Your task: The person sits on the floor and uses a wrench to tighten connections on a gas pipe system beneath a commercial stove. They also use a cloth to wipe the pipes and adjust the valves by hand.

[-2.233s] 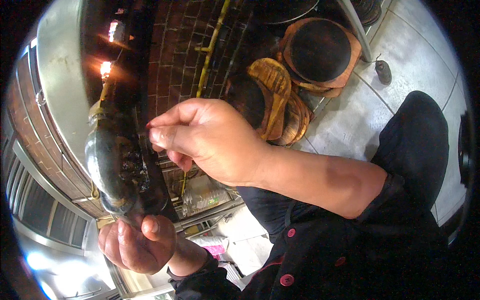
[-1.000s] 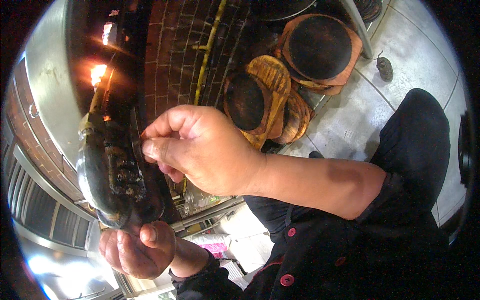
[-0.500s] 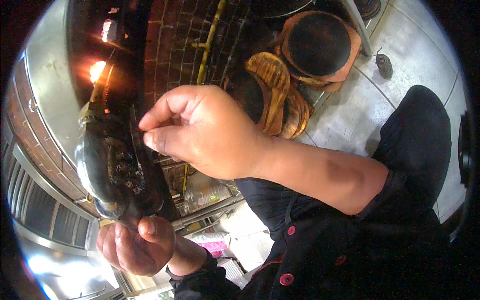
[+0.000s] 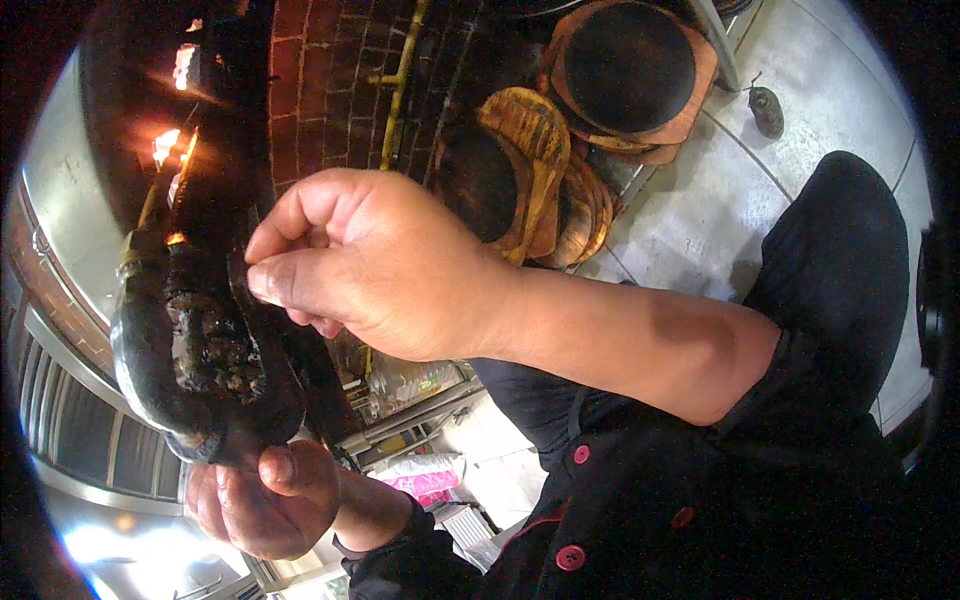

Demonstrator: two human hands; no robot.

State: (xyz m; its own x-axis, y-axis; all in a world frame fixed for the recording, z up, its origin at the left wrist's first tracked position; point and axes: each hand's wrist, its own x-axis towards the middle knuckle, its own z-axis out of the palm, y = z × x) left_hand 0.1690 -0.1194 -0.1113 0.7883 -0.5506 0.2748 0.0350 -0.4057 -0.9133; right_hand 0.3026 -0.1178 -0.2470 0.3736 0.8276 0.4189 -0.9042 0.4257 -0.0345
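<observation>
My right hand hangs over the side of a blackened, pan-like metal vessel, palm down, thumb and fingertips pinched together. Anything between those fingertips is too small to make out. Dark, glistening lumps lie inside the vessel; what they are is unclear. At the vessel's near end, my left hand is turned palm up, with fingers curled and thumb above, closed around a dark part of it. Shadow hides the exact grip. Flames burn just beyond the vessel's far end.
Round black plates on wooden bases and several wooden boards are stacked beyond my right hand. A yellow pipe runs along the dark brick wall. A small dark object sits on the tiled floor.
The vessel sits further left in view, and more of its inside shows. My right hand has shifted left, staying pinched beside it. My left hand keeps its curled hold at the near end.
</observation>
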